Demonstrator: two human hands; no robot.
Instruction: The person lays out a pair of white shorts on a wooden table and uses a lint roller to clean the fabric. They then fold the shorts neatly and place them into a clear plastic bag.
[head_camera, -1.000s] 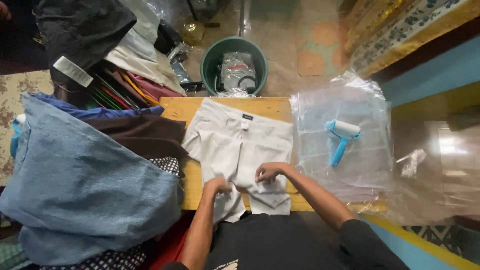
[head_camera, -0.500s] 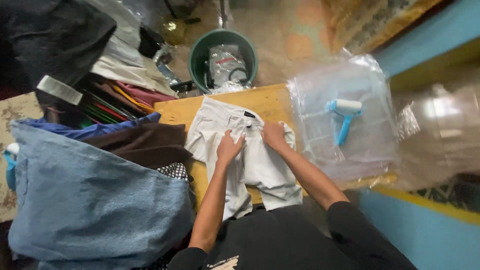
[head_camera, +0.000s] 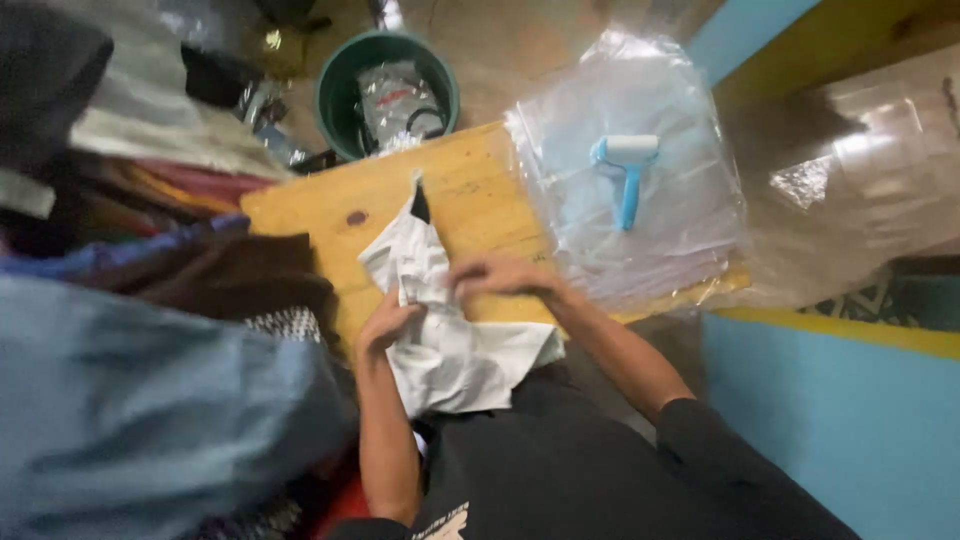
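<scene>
White garment bunched at center frame on the wooden table.
Both my left hand and right hand are pinching its fabric.

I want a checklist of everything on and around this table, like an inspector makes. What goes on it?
Surface: wooden table, yellowish, partly covered.
Job's things: white garment, bunched and folded lengthwise, hanging over the near edge.
Clutter: stack of clear plastic bags on the right end; blue lint roller lying on them.
Hands: left hand grips the garment's left edge; right hand presses on its top.
Cables: nothing seen for sure.
Surroundings: green bucket with plastic wrappers beyond the table; pile of clothes, blue and dark, on the left; blue wall with a yellow stripe on the right.
</scene>
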